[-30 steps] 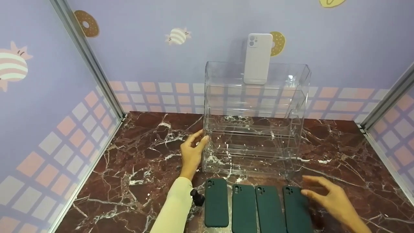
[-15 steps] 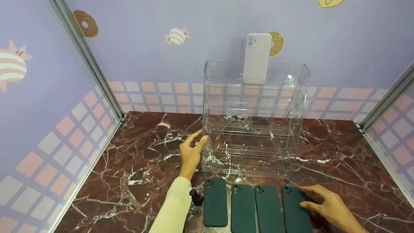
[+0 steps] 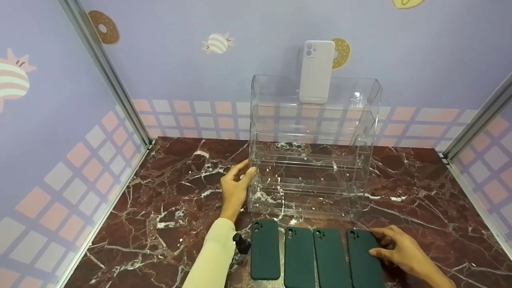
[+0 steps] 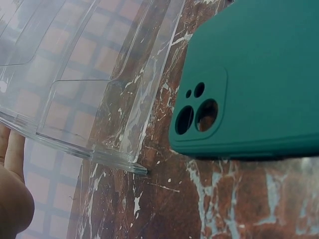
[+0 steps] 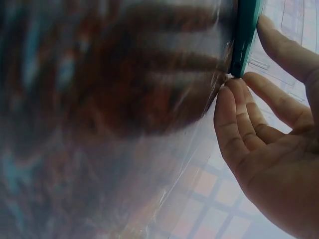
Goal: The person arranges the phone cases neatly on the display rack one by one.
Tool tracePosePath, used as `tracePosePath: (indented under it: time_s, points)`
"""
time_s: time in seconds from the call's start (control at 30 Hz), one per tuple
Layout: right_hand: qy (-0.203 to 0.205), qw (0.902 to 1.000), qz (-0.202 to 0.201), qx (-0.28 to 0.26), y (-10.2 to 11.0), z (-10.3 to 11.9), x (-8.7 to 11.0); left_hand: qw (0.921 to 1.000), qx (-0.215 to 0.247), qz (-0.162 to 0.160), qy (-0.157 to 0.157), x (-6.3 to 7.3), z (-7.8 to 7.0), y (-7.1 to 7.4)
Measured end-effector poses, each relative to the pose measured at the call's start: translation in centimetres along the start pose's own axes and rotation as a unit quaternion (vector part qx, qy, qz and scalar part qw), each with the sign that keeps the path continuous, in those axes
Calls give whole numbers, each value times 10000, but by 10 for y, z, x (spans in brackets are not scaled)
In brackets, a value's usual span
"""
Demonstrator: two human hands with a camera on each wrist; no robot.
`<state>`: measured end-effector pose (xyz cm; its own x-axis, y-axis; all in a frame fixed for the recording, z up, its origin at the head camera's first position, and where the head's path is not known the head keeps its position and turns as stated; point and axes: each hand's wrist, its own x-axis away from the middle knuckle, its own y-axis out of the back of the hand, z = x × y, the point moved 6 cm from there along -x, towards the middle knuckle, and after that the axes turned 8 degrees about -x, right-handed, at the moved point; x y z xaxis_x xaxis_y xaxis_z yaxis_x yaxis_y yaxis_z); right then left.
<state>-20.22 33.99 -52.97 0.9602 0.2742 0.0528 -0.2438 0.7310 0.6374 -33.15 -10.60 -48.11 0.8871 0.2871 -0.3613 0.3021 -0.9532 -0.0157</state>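
Note:
A clear tiered acrylic display rack (image 3: 308,164) stands at mid-table, a white phone case (image 3: 316,72) upright in its top tier. My left hand (image 3: 235,188) rests against the rack's left side, its fingers (image 4: 15,154) fairly straight along the outer wall. Several dark green phone cases lie in a row before the rack: a leftmost green case (image 3: 265,250), two middle ones and a rightmost green case (image 3: 364,258). My right hand (image 3: 404,254) pinches that rightmost case by its upper right edge, thumb on its face and index finger at the rim (image 5: 241,55). The case lies on the table.
The reddish-brown marbled table (image 3: 160,200) meets a purple patterned back wall (image 3: 168,72) behind the rack. Side panels with metal edge strips (image 3: 116,80) bound it left and right. A black wrist mount (image 3: 241,243) sits beside the leftmost case.
My right hand has come down and left from beside the rightmost green case onto its edge. My left hand stays at the rack's side. The view shifts slightly.

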Motion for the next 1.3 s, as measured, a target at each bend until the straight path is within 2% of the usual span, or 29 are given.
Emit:
tracePosePath:
  time_s: [0.2,0.4,0.6,0.8,0.93,1.07,1.2,1.3]
  points:
    - [205,9987,378,-281,-2,0,-2,9999,-25,-109,-72,-1,1,2]
    - [250,9986,381,-283,-1,0,-3,9999,-17,-100,-82,-1,1,2]
    - [43,9973,395,-621,0,-2,0,9999,-78,-108,-76,0,1,3]
    - [-288,9915,542,-1147,1,-5,3,10000,-68,-44,-29,0,1,2]
    - [-417,9852,448,-1598,4,-6,5,10000,-70,-2,2,-1,1,1]
    - [-321,9827,315,-1799,10,-3,6,10000,-21,54,35,0,1,0]
    - [-74,9836,83,-1801,19,3,7,9999,49,98,80,0,2,0]
    - [293,9839,-314,-1735,25,11,7,9999,-8,68,76,0,2,0]
